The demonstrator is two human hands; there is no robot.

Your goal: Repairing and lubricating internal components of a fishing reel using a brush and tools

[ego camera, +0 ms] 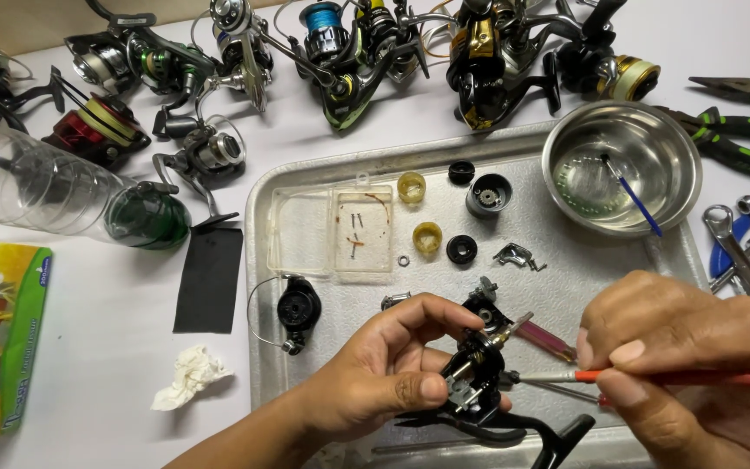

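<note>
My left hand (388, 369) grips a black fishing reel body (477, 365) over the front of a metal tray (262, 287). The reel's handle sticks out toward the bottom right. My right hand (687, 356) holds a thin brush with a red and white handle (653, 377), its tip touching the reel's open side. A pinkish syringe-like tube (542, 337) lies just behind the reel.
On the tray lie a clear plastic box (305, 234) with small screws, yellow and black round parts (427, 237), a black rotor with wire bail (299, 308) and a steel bowl (622, 165). Several reels (349, 52) line the back. Pliers and wrenches (740, 139) lie right; a crumpled tissue (191, 375) left.
</note>
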